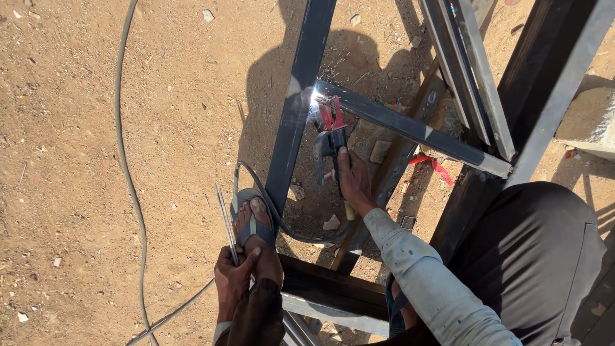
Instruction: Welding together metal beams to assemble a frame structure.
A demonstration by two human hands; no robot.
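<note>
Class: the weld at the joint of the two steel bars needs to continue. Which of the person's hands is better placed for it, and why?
Right. The right hand grips the red electrode holder, whose tip sits at the bright arc on the joint. The left hand is far back by the sandalled foot, holding spare welding rods.

Sandy ground [83, 128] under dark steel frame [291, 128], grey cable [125, 166], scattered stones.

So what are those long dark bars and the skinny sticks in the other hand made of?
The dark bars look like steel tubing: straight, square-edged, with a dull sheen and bright sparks where the red clamp tool in the right hand meets them. The thin sticks in the left hand look like coated metal rods, grey and matte.
</note>
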